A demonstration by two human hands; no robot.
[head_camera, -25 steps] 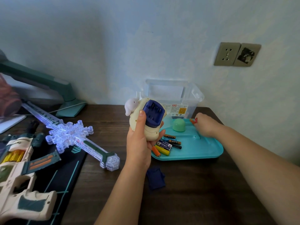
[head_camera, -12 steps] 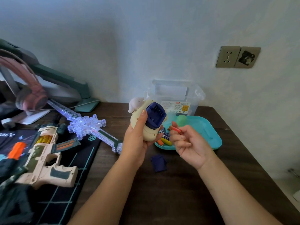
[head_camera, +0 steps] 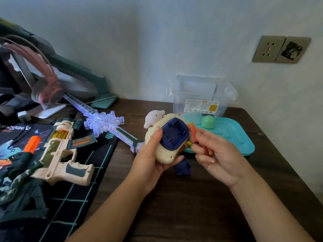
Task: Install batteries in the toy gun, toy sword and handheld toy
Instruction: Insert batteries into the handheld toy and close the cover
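Mid-frame, the left hand (head_camera: 148,158) gripped the cream plastic handheld toy (head_camera: 173,137), its blue battery slot open. The right hand (head_camera: 222,154) pinched a thin orange battery (head_camera: 193,132) just beside it — next, I think, it needed lining up and pushing in.

I see a home desk setup: dark wood desk (head_camera: 192,206) w/ printed mat (head_camera: 83,189), pink headphones (head_camera: 47,91), monitor arm (head_camera: 75,70), wall socket (head_camera: 269,48).
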